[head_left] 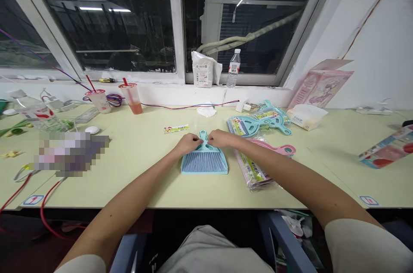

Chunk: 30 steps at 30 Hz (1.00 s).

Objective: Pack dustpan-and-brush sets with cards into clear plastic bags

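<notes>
A light blue dustpan and brush set (204, 162) lies on the table in front of me, its grey-blue bristles toward me and its handle pointing away. My left hand (189, 144) pinches the handle area from the left, fingers closed. From the right, my right hand (219, 138) grips the same part, with its fingertips curled in. Just beyond my left hand is a printed yellow-green label strip (176, 129). Partly under my right forearm lies a pink set in clear wrapping (254, 172). More wrapped blue sets (258, 123) are piled behind it.
Along the back stand two cups with red straws (131, 98), a tissue pack (306, 116) and a pink box (322, 85). On the sill are a water bottle (234, 69) and a white packet (204, 70). Red cables (45, 208) hang over the left front edge.
</notes>
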Each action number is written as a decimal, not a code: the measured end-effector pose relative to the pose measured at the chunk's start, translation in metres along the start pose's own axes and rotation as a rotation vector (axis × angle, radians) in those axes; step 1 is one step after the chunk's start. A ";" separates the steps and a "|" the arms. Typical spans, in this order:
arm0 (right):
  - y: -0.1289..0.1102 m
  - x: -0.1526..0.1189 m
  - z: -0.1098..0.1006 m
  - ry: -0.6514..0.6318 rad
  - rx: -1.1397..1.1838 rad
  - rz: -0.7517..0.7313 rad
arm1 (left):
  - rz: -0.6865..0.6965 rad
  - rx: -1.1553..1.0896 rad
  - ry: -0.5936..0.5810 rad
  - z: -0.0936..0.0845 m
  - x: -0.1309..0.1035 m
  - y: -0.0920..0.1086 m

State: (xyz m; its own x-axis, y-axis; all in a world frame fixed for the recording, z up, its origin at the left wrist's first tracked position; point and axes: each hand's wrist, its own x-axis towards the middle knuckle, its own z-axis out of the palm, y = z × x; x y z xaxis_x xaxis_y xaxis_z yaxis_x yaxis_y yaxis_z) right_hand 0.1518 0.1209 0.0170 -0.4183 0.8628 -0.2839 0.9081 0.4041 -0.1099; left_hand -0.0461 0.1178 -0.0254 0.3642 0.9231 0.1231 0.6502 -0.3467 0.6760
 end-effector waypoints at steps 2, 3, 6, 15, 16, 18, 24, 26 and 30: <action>-0.001 0.002 0.000 0.023 -0.010 -0.025 | -0.025 -0.010 0.013 0.001 -0.001 0.001; -0.001 0.003 0.000 0.032 -0.014 -0.035 | -0.040 -0.015 0.015 0.002 -0.001 0.001; -0.003 0.006 -0.001 0.015 -0.022 -0.023 | -0.073 -0.017 0.019 0.004 -0.001 0.001; -0.009 0.001 -0.006 -0.016 -0.001 0.004 | -0.070 0.013 0.025 0.006 -0.001 0.002; -0.008 0.000 -0.005 -0.017 0.015 0.004 | -0.061 0.028 0.019 0.005 -0.002 0.003; -0.005 0.000 -0.004 -0.021 0.047 -0.003 | -0.049 0.083 0.029 0.002 -0.003 0.001; 0.000 0.002 0.001 -0.010 0.038 -0.093 | 0.017 0.500 0.379 -0.024 0.009 -0.028; 0.000 0.001 0.002 -0.017 0.022 -0.108 | -0.088 0.598 0.415 -0.037 0.015 -0.045; -0.001 -0.002 0.001 -0.065 0.041 -0.075 | -0.429 0.611 0.495 -0.055 0.020 -0.078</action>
State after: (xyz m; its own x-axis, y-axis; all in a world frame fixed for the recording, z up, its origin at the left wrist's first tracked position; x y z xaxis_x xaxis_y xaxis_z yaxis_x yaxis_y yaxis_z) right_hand 0.1517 0.1188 0.0167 -0.4845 0.8083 -0.3345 0.8747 0.4533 -0.1717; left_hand -0.1263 0.1728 -0.0354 -0.2293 0.9104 0.3443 0.9574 0.1472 0.2483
